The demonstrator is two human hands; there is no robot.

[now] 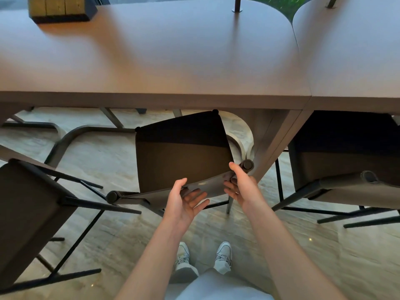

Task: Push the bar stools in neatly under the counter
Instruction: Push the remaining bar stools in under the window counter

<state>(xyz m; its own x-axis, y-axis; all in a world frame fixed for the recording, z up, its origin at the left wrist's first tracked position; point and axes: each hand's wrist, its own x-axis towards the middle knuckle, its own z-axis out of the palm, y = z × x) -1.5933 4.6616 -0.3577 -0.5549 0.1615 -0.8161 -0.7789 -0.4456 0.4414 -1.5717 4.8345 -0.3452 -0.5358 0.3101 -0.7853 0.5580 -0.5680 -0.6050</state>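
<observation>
Three dark brown square-seated bar stools with thin black metal legs are in view, and we are working on the middle stool. It stands skewed in front of us, its far edge just under the lip of the long brown worktop and most of the seat out in the open. We hold its low grey backrest from both sides: our left hand has the thumb over the top edge and the fingers loosely spread against the near face, while our right hand is curled round the backrest's right end, beside the round post cap.

We judge this the squaring and pushing step for the second stool. Next comes a twist to bring the seat parallel with the worktop edge, then a straight push forward (minding the worktop's leg panel just beside the right corner).

To our right, one stool sits largely under a second worktop. To our left, one stool stands well out and turned at an angle, not yet pushed in. On the worktop we count one dark box with gold-toned blocks and one thin black post. Two white shoes stand on the pale stone floor.
</observation>
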